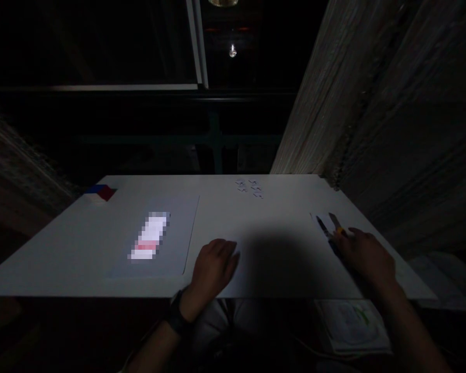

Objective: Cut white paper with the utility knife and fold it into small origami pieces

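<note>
My left hand (214, 265), with a dark watch (177, 313) on the wrist, rests at the near edge of the white table. Its fingers are loosely bent, the thumb a little apart, and nothing shows between them. At the right side of the table, my right hand (367, 258) has its fingers closed around the yellow part of a utility knife (338, 226), whose blade end points away from me. A dark pen (323, 225) lies just left of the knife, partly hidden by the fingers. Shadow hides part of the right hand's grip.
A lit phone (150, 235) with a blurred screen lies on a thin grey board (182, 248). A blue, red and white block (100, 193) sits at the far left. Small dark-marked pieces (250, 187) lie at the back of the white table (225, 217). Curtains (314, 93) hang at the right.
</note>
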`<state>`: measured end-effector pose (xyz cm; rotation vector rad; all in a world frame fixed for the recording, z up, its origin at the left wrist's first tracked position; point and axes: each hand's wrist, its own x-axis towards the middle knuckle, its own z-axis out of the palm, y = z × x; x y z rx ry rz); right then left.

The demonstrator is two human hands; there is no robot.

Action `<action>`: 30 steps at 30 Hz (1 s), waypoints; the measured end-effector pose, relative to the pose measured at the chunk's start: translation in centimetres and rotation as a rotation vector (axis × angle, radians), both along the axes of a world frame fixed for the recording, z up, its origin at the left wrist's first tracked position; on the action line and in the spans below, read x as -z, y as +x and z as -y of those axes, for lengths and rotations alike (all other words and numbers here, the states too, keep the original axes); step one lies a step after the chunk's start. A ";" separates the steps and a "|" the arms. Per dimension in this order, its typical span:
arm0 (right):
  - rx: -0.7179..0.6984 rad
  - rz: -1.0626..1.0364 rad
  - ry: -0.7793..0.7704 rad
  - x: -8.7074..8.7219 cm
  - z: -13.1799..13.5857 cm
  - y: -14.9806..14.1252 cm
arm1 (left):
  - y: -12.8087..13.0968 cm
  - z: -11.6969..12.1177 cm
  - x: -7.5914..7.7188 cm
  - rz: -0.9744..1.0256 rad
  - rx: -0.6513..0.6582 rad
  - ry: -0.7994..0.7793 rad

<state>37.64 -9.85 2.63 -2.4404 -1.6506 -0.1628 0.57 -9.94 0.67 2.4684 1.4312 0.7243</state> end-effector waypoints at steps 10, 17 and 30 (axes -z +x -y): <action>0.062 0.170 0.034 1.9 -2.1 -0.9 | -0.5 -0.2 1.5 -0.166 0.294 -0.091; 0.122 0.089 -0.026 1.5 -2.2 -0.6 | -1.2 -2.0 1.0 -0.042 0.300 -0.131; -0.774 -0.244 -0.161 -1.9 1.2 -7.2 | -0.4 -3.3 -0.1 -0.126 0.518 -0.141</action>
